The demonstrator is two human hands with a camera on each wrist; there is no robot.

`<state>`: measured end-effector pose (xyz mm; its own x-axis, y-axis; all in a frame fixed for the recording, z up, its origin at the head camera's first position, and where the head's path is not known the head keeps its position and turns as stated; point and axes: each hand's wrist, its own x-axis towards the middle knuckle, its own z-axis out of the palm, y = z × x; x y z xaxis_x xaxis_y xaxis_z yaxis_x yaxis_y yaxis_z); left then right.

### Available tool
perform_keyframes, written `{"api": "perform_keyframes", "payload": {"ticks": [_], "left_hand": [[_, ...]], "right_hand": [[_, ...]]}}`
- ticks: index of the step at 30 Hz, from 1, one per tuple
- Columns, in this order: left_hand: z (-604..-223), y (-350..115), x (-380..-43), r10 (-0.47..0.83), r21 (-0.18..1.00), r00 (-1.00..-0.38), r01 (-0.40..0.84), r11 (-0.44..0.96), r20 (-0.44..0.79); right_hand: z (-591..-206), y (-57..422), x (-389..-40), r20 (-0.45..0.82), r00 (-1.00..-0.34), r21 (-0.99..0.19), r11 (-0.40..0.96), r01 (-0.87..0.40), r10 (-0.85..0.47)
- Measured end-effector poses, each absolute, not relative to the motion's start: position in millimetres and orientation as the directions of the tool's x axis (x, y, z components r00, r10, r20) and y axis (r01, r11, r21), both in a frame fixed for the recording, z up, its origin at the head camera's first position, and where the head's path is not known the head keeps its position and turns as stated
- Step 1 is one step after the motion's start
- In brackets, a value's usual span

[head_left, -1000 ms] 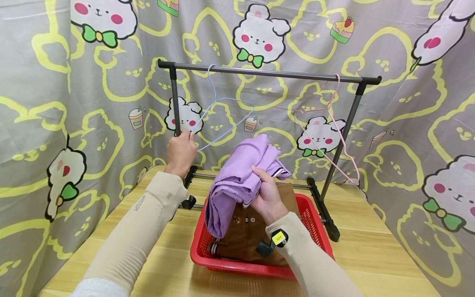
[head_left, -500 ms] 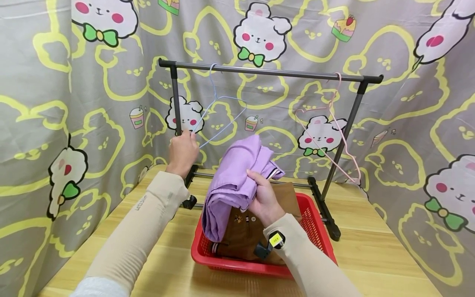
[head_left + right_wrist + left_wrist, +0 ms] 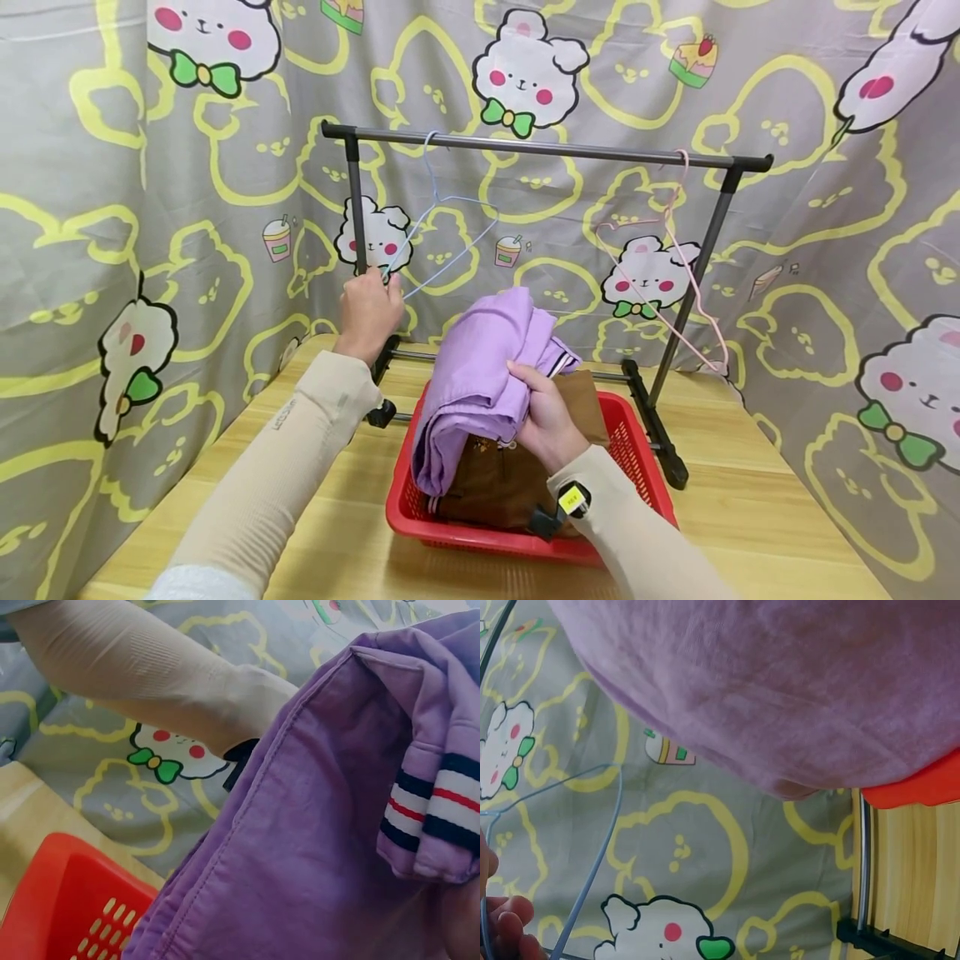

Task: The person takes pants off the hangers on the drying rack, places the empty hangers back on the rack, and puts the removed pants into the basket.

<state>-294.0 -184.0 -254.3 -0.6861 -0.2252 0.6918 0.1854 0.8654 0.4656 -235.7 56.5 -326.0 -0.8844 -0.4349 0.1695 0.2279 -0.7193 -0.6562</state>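
Observation:
My left hand [image 3: 369, 312] holds the lower left corner of a thin blue clothes hanger [image 3: 468, 198], whose hook sits over the rack's bar. In the left wrist view, curled fingers [image 3: 514, 930] show around the hanger wire [image 3: 601, 847]. My right hand [image 3: 547, 421] grips a folded purple garment [image 3: 480, 350] by its right side, thumb on top. Its bands [image 3: 457, 799], striped navy, white and red, show in the right wrist view. Below the purple cloth, a brown garment [image 3: 487, 483] with a small embroidered motif lies in a red basket [image 3: 495, 543].
A dark metal clothes rack [image 3: 555, 148] stands on the wooden table [image 3: 315, 500], behind the basket. On the bar's right part hangs a pink hanger [image 3: 694, 279]. Patterned curtains [image 3: 795, 208] close in the back and both sides.
My right hand dips slightly with the purple garment, covering more of the brown one. The blue hanger's free end has shifted a little left since the earliest frame; my left hand stays nearly still.

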Motion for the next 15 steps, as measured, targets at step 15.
{"api": "perform_keyframes", "payload": {"ticks": [15], "left_hand": [[-259, -180, -291, -0.242, 0.486, -0.644, 0.232, 0.843, 0.726]], "right_hand": [[-340, 99, -238, 0.076, -0.897, -0.730, -0.637, 0.248, -0.436]]}}
